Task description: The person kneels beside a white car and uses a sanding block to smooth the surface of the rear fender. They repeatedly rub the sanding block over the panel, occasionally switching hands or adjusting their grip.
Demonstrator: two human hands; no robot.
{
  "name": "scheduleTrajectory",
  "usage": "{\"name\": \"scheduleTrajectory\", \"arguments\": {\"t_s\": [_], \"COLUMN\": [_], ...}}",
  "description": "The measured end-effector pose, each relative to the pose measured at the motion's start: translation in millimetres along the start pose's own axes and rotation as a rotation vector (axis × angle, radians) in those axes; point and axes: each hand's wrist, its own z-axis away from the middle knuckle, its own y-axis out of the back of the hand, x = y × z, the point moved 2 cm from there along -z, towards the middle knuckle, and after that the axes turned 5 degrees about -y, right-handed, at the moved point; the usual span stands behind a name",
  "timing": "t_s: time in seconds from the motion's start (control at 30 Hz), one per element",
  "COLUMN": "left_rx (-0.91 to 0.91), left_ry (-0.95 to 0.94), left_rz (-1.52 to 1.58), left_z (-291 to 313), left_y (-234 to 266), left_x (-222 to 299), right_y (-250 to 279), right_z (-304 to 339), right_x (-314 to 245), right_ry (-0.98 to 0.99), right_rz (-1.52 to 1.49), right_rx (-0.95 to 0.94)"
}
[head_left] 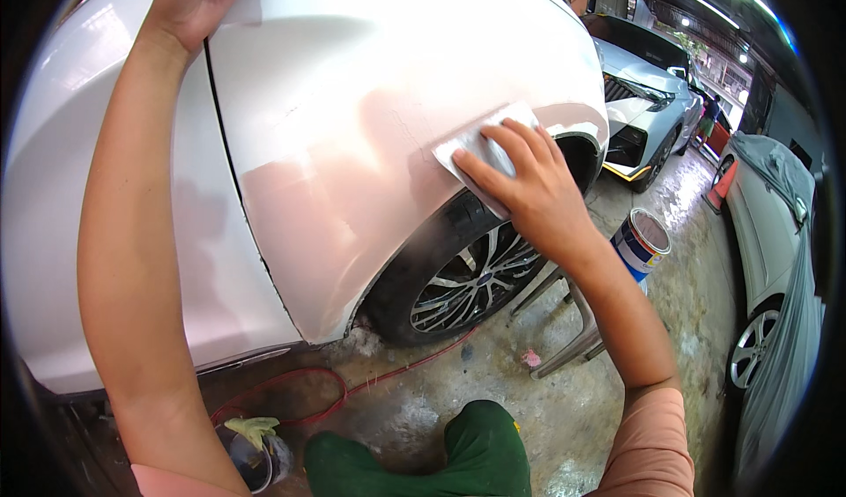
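Observation:
A white car fender (352, 127) with a dull pinkish patch fills the middle of the view. My right hand (529, 184) presses a pale sheet of sandpaper (480, 144) flat against the fender, just above the wheel arch. My left hand (189, 3) reaches up and rests on the upper edge of the car, at the dark gap between door and fender. Under the arch sits the front wheel (467, 277), a black tyre with a spoked alloy rim.
A red hose (326, 382) snakes over the wet concrete floor. A paint can (641, 243) stands on a metal stool (573, 321). A small bucket with a rag (251, 448) is by my green-clad knee (476, 448). Other cars (652, 100) park at the right.

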Motion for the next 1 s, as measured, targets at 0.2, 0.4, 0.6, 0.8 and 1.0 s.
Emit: {"name": "scheduleTrajectory", "arguments": {"t_s": [0.2,0.4,0.6,0.8,1.0], "left_rx": [0.026,-0.030,-0.001,0.023,0.012], "left_ry": [0.019,0.052,0.057,0.042,0.024], "left_rz": [-0.008,0.035,0.003,-0.044,-0.037], "left_z": [-1,-2,2,3,2], "left_y": [0,5,-1,-1,-4], "left_x": [-5,-5,-5,-2,-4], "right_y": [2,-3,-4,-6,-26], "right_z": [-74,-105,-102,-52,17], "right_x": [-6,-9,-21,-36,-35], "right_ry": [0.142,0.173,0.159,0.177,0.103], "right_rz": [0.068,0.102,0.048,0.099,0.084], "right_rx": [0.076,0.131,0.051,0.022,-0.038]}}
